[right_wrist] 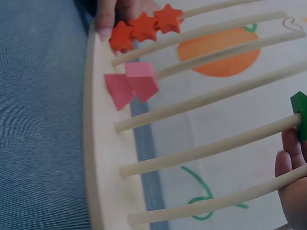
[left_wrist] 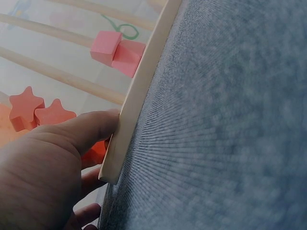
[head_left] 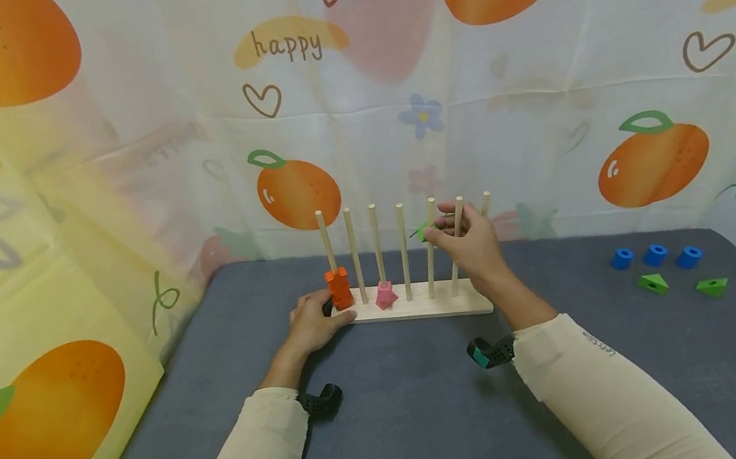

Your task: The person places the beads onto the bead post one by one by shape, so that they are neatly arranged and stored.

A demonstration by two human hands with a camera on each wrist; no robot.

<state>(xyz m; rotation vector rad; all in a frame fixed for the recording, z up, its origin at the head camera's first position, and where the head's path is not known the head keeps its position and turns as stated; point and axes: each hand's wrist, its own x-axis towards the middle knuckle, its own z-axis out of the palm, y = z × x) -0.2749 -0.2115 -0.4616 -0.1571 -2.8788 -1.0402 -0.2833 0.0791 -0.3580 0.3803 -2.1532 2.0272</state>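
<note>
A wooden peg board (head_left: 421, 310) with several upright pegs stands on the table. My left hand (head_left: 313, 324) grips its left end, the thumb (left_wrist: 98, 125) on the base's edge. Three orange star blocks (right_wrist: 144, 27) are stacked on the leftmost peg, beside that hand. Two pink blocks (head_left: 385, 296) sit low on the third peg. Near the top of the fifth peg, my right hand (head_left: 475, 247) pinches a green triangular block (right_wrist: 301, 112). The peg's tip meets this block; how far it enters the hole cannot be told.
Three blue cylinder blocks (head_left: 655, 255) lie on the right of the grey table (head_left: 415, 406). Two green triangular blocks (head_left: 712, 287) are just in front of them. A fruit-printed cloth (head_left: 521, 136) hangs behind the board, and another stretch is at the left.
</note>
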